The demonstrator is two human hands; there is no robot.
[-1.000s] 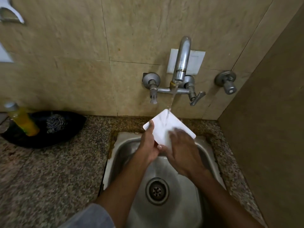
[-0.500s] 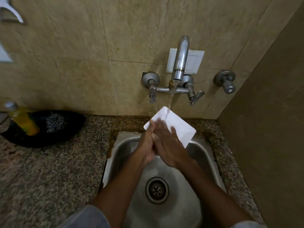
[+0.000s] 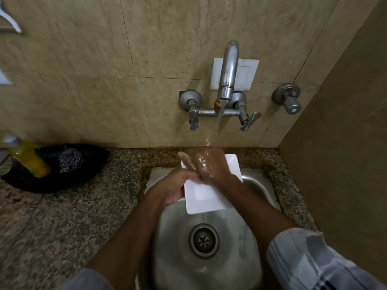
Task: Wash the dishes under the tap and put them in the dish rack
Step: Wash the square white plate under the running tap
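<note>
The left hand (image 3: 176, 188) grips a white square plate (image 3: 206, 198) by its left edge, fingers curled around the rim, holding it over the steel sink (image 3: 257, 185). The right hand (image 3: 211, 166) lies flat and open on the far part of the plate's face, fingers spread and pointing away toward the wall, wet and glistening; it presses on the plate rather than clasping it. Water falls from the tap (image 3: 228, 70) straight above the right hand and lands on the back of it. The near edge of the plate hangs below both hands, above the drain (image 3: 204, 240). Well off to the left of the left hand, on the speckled counter (image 3: 62, 222), sits a black dish (image 3: 83, 176) holding a steel scourer (image 3: 70, 160) and a yellow bottle (image 3: 29, 159).
</note>
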